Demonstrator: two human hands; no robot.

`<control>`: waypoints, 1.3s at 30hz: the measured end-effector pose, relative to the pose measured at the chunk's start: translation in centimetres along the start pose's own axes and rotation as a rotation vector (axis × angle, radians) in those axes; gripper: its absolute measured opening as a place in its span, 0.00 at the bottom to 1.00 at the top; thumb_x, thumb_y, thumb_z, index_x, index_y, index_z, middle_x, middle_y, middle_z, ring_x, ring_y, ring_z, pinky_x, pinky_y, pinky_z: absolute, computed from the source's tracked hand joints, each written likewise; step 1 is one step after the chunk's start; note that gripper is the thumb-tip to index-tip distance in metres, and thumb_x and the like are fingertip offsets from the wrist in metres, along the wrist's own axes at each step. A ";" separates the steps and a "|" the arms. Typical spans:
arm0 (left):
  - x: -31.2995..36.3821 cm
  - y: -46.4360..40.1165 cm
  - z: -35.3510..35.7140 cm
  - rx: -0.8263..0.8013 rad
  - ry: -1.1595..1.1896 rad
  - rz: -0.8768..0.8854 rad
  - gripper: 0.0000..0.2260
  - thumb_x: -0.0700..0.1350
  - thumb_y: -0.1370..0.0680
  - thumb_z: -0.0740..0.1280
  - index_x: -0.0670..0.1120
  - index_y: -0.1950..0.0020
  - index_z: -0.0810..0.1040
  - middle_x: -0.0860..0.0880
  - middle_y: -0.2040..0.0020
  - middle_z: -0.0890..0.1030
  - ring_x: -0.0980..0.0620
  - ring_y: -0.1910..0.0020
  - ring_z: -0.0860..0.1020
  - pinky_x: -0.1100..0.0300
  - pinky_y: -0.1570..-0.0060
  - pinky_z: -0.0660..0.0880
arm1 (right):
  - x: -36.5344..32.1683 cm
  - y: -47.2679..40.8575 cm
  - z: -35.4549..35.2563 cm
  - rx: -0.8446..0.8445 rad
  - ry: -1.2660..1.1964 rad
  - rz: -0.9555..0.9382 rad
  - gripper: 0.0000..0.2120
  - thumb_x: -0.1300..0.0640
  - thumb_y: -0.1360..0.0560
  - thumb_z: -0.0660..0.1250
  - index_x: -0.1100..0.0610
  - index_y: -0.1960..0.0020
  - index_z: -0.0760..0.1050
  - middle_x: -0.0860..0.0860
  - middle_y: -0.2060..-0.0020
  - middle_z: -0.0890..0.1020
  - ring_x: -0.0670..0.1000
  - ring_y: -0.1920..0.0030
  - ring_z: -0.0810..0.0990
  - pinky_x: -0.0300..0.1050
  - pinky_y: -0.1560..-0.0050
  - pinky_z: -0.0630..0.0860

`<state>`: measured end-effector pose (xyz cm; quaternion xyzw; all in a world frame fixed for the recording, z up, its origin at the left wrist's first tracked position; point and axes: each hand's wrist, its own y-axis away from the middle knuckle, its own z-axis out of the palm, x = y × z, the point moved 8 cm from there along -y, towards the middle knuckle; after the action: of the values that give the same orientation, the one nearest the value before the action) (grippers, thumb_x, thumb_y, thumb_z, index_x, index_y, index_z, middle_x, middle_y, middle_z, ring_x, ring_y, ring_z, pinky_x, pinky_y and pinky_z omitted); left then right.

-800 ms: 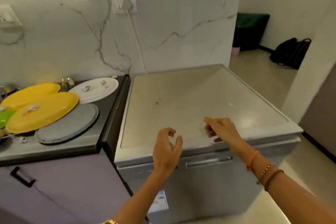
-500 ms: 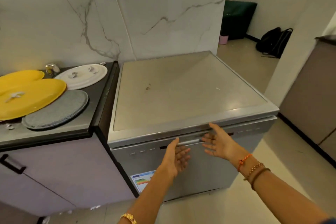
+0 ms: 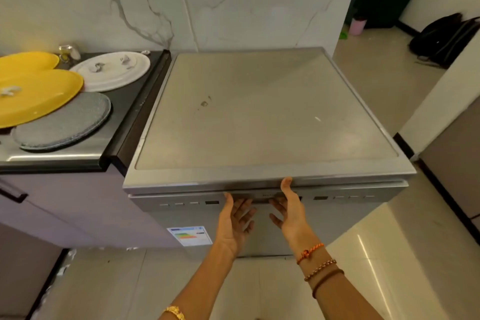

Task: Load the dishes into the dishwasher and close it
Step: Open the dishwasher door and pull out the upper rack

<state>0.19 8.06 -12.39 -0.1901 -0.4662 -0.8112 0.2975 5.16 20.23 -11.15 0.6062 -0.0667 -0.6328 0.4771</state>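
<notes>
Nearest, both forearms reach forward and slightly down toward the front of the dishwasher (image 3: pixel 267 117). The left hand (image 3: pixel 235 223) is palm-up with its fingers (image 3: pixel 242 209) straight and spread, their tips going up under the recessed door handle (image 3: pixel 261 199); it holds nothing so far. The right hand (image 3: pixel 291 212) sits just beside it, thumb lying up against the front lip of the top and the other fingers straight, pointing left toward the same recess. They look placed this way to hook the handle from below and pull the door down, which I judge is the first step: the door is shut, so no loading can begin.

An energy label (image 3: pixel 189 235) is stuck low on the door's left side.

Farther and to the left, the dishes wait on the dark surface (image 3: pixel 122 112) beside the machine: a grey plate (image 3: pixel 65 122) nearest, a yellow plate (image 3: pixel 33 97) overlapping it, a second yellow plate (image 3: pixel 28 61) behind, and a white plate (image 3: pixel 114 70) with scraps on it near the marble wall (image 3: pixel 233 0). Being so near the machine, they should be an easy reach once the door drops.
</notes>
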 end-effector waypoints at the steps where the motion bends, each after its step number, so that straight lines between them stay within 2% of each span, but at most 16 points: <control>1: -0.5 -0.2 -0.2 -0.010 0.006 0.000 0.19 0.60 0.22 0.55 0.48 0.52 0.77 0.50 0.51 0.80 0.51 0.50 0.76 0.56 0.53 0.67 | 0.0 -0.1 -0.1 0.015 0.007 -0.007 0.26 0.40 0.31 0.67 0.57 0.41 0.72 0.53 0.47 0.77 0.51 0.49 0.78 0.47 0.58 0.71; 3: -1.0 -0.4 -0.5 -0.038 0.027 0.011 0.18 0.59 0.22 0.54 0.48 0.50 0.77 0.51 0.49 0.80 0.50 0.48 0.76 0.56 0.53 0.67 | 0.2 -0.2 -0.4 0.040 0.033 -0.012 0.29 0.40 0.32 0.67 0.59 0.40 0.71 0.54 0.45 0.77 0.53 0.44 0.77 0.50 0.51 0.72; 6: -0.8 0.1 -0.3 -0.014 0.072 0.033 0.17 0.59 0.23 0.56 0.47 0.54 0.75 0.49 0.54 0.79 0.49 0.50 0.77 0.56 0.55 0.68 | 0.0 0.5 -0.9 0.113 0.060 -0.003 0.34 0.39 0.32 0.68 0.65 0.38 0.69 0.62 0.40 0.74 0.60 0.38 0.73 0.57 0.41 0.72; 7: -0.7 0.5 -0.3 0.007 0.061 0.042 0.17 0.59 0.23 0.57 0.47 0.55 0.75 0.49 0.56 0.78 0.49 0.51 0.77 0.56 0.55 0.68 | 0.1 1.0 -1.2 0.134 0.058 -0.002 0.36 0.38 0.32 0.68 0.66 0.38 0.68 0.61 0.43 0.76 0.60 0.41 0.74 0.57 0.42 0.72; 9: -0.9 1.6 -0.1 0.054 -0.022 0.047 0.16 0.59 0.24 0.59 0.47 0.56 0.75 0.48 0.59 0.78 0.49 0.54 0.77 0.56 0.56 0.69 | 0.5 2.0 -1.6 0.151 0.037 -0.019 0.32 0.38 0.34 0.70 0.65 0.47 0.70 0.55 0.60 0.76 0.53 0.58 0.75 0.50 0.54 0.72; 12: -1.9 2.8 -1.4 0.116 -0.158 0.049 0.13 0.57 0.25 0.63 0.47 0.56 0.75 0.48 0.62 0.80 0.51 0.58 0.78 0.58 0.59 0.69 | 1.9 2.9 -3.1 0.185 0.027 -0.057 0.19 0.44 0.33 0.73 0.57 0.60 0.70 0.51 0.60 0.75 0.49 0.61 0.72 0.45 0.52 0.69; 16: -2.0 5.5 -5.2 0.258 -0.373 0.100 0.15 0.54 0.30 0.71 0.43 0.55 0.79 0.47 0.65 0.83 0.52 0.65 0.80 0.61 0.66 0.70 | 3.0 5.9 -6.2 0.275 0.120 -0.126 0.28 0.46 0.35 0.75 0.63 0.44 0.73 0.51 0.54 0.76 0.53 0.52 0.76 0.42 0.49 0.71; 20: -2.0 8.8 -7.5 0.329 -0.541 0.171 0.16 0.53 0.34 0.76 0.41 0.63 0.77 0.47 0.72 0.79 0.51 0.71 0.77 0.60 0.68 0.72 | 5.0 9.4 -9.9 0.500 0.329 -0.117 0.48 0.39 0.43 0.77 0.63 0.35 0.61 0.58 0.39 0.69 0.59 0.39 0.69 0.52 0.38 0.68; 23: -3.7 11.8 -9.6 0.506 -0.701 0.236 0.22 0.58 0.37 0.76 0.42 0.70 0.70 0.42 0.67 0.78 0.43 0.64 0.77 0.51 0.57 0.76 | 4.9 12.7 -12.1 0.658 0.522 -0.274 0.54 0.41 0.45 0.78 0.59 0.31 0.54 0.60 0.34 0.60 0.61 0.37 0.63 0.56 0.38 0.64; 25: -5.3 14.2 -10.2 0.639 -0.748 0.301 0.23 0.59 0.37 0.75 0.45 0.70 0.67 0.45 0.66 0.77 0.41 0.56 0.78 0.47 0.46 0.71 | 4.4 14.1 -12.8 0.681 0.667 -0.446 0.54 0.44 0.44 0.79 0.57 0.29 0.53 0.60 0.30 0.56 0.62 0.33 0.60 0.58 0.37 0.62; 26: -6.0 15.6 -10.3 0.705 -0.783 0.349 0.21 0.58 0.36 0.75 0.45 0.66 0.68 0.47 0.64 0.75 0.42 0.51 0.76 0.48 0.45 0.67 | 4.3 14.7 -13.0 0.668 0.761 -0.527 0.54 0.45 0.43 0.79 0.57 0.28 0.52 0.60 0.29 0.55 0.62 0.31 0.57 0.59 0.36 0.60; 28: -6.7 17.8 -10.4 0.817 -0.937 0.450 0.22 0.54 0.35 0.75 0.45 0.52 0.70 0.46 0.50 0.74 0.43 0.42 0.69 0.50 0.45 0.64 | 4.6 15.1 -13.2 0.604 0.953 -0.625 0.55 0.46 0.43 0.79 0.57 0.27 0.50 0.60 0.28 0.51 0.62 0.29 0.52 0.62 0.33 0.54; 30: -6.6 18.7 -10.1 0.771 -1.130 0.573 0.30 0.51 0.35 0.76 0.45 0.39 0.67 0.43 0.35 0.66 0.43 0.35 0.62 0.49 0.39 0.60 | 5.0 14.8 -13.4 0.513 1.169 -0.627 0.57 0.45 0.42 0.79 0.55 0.25 0.46 0.59 0.27 0.46 0.62 0.27 0.46 0.66 0.32 0.49; 32: -6.4 18.6 -9.6 0.621 -1.377 0.658 0.39 0.50 0.35 0.76 0.46 0.30 0.59 0.43 0.27 0.55 0.42 0.28 0.53 0.47 0.32 0.54 | 5.9 14.2 -13.4 0.379 1.448 -0.560 0.58 0.42 0.40 0.77 0.53 0.24 0.42 0.56 0.25 0.42 0.62 0.27 0.39 0.69 0.32 0.45; 36: -8.9 16.6 -9.0 0.396 -1.985 0.489 0.53 0.55 0.33 0.73 0.45 0.26 0.37 0.43 0.25 0.37 0.38 0.26 0.37 0.43 0.29 0.44 | 8.8 12.7 -13.4 0.103 1.943 -0.371 0.59 0.36 0.38 0.72 0.54 0.25 0.36 0.50 0.25 0.38 0.61 0.27 0.35 0.71 0.33 0.43; 39: -12.1 16.0 -8.0 0.305 -2.191 0.533 0.48 0.42 0.27 0.68 0.44 0.27 0.30 0.42 0.25 0.34 0.38 0.27 0.36 0.43 0.29 0.42 | 11.9 11.9 -14.3 -0.078 2.097 -0.233 0.62 0.36 0.39 0.73 0.57 0.26 0.33 0.51 0.25 0.36 0.60 0.27 0.33 0.70 0.34 0.38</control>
<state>19.62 -1.45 -13.14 -0.8517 -0.5139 -0.0540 -0.0870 25.53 12.81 -15.32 0.8366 0.4581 0.1641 0.2514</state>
